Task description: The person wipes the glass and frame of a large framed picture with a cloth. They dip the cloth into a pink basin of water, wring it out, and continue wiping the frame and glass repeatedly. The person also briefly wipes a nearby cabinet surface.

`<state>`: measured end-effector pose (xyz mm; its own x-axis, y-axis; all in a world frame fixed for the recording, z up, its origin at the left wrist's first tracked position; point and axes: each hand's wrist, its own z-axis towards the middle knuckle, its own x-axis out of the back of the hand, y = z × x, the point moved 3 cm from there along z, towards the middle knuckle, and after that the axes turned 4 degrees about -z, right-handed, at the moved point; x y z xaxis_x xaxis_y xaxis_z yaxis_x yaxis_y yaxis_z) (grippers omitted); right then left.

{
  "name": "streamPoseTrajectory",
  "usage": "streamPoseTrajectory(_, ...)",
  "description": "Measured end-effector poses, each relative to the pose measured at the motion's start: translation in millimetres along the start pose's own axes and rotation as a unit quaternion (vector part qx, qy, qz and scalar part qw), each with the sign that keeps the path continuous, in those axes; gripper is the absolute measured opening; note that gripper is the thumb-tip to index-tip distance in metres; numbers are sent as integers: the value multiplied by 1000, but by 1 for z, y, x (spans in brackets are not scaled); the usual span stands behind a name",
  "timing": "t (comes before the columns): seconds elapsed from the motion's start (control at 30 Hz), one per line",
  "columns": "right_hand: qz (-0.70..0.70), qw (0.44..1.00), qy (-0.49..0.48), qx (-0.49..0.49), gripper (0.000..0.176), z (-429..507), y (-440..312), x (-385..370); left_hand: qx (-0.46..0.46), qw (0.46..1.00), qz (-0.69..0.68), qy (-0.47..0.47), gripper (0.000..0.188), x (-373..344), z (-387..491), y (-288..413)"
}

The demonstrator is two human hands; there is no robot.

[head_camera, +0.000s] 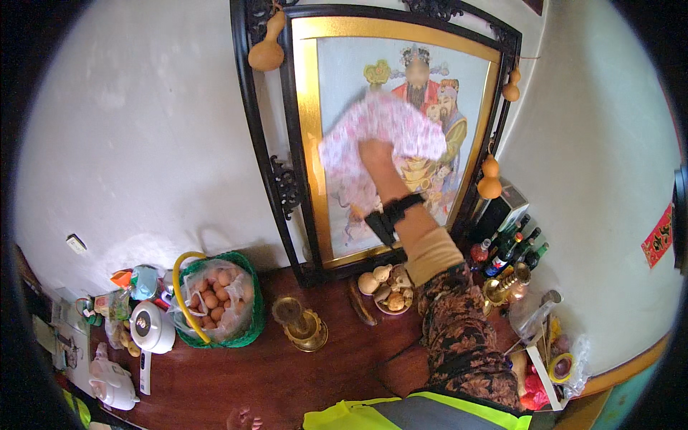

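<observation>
My right hand [376,153] grips a pink and white patterned cloth [411,121], spread against a framed picture of robed figures [467,64]. The cloth is blurred and covers part of the figures. A black band circles my wrist. The picture has a gold border and a black carved frame [299,118]. At the lower edge my left hand [244,418] shows partly, fingers apart and empty, over the dark red tabletop [204,387]. A brass candle holder [306,330] stands between my left hand and the frame. Behind my right forearm sits a bowl of dried gourds [395,301].
A green basket of eggs [250,322], a white lidded pot with a handle [153,328] and a white appliance [113,384] stand left. Glass bottles [505,255], another brass holder [500,290] and a white box [545,376] are at right. Gourds [489,180] hang from the frame.
</observation>
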<state>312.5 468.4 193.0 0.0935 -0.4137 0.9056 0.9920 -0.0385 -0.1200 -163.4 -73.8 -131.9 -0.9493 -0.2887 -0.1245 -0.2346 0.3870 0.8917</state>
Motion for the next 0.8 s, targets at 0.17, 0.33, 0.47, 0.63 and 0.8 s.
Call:
streamPoseTrajectory(0.17, 43, 955, 230, 182, 32, -6, -76, 97, 24, 999, -29, -19, 27, -11, 6, 0)
streamPoseTrajectory(0.33, -92, 960, 193, 179, 49, 6, -80, 99, 16, 999, 9, -31, 32, -11, 18, 0)
streamPoseTrajectory(0.47, 2, 973, 230, 27, 56, 54, -12, 108, -3, 1000, -20, 3, 36, 11, 19, -7)
streamPoseTrajectory(0.63, 22, 986, 163, -35, 67, 93, 6, 90, 65, 997, -50, 5, 36, 25, 20, -20)
streamPoseTrajectory(0.8, -23, 983, 136, 119, 67, 57, -95, 85, 1, 1000, 2, 8, 30, -5, 27, 17)
